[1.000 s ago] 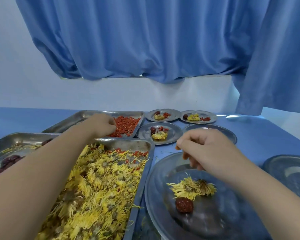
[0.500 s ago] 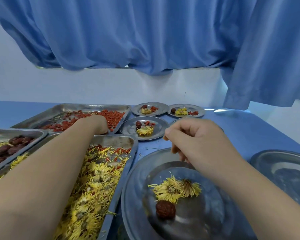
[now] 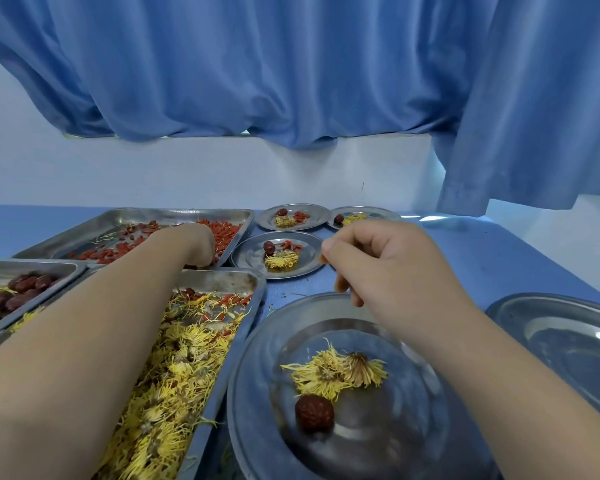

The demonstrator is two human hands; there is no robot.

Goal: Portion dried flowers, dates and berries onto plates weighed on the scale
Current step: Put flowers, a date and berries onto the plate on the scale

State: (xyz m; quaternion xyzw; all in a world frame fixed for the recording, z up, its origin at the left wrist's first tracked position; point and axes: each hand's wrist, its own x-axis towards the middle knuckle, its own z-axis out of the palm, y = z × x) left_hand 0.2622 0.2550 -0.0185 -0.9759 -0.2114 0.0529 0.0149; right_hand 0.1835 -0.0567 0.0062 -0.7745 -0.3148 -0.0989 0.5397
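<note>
Reaching the left hand [image 3: 194, 244] into the far berry tray [image 3: 153, 212], fingertips sinking among red berries [image 3: 222, 230], grip not showing. Hovering the right hand [image 3: 388, 268], fingers curled and tips pinched, contents unclear, over the far rim of the near plate [image 3: 257, 393] carrying dried flowers [image 3: 336, 374] and one date [image 3: 314, 412]. Crossing the flower tray [image 3: 243, 277] with the left forearm; partly hiding one of three filled small plates [image 3: 317, 220] beyond.

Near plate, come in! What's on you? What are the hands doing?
Left hand down in berry tray, grip hidden. Right hand curled over near plate, far rim. Plate: dried flowers, one date, no berries. Nothing blocking.
</note>
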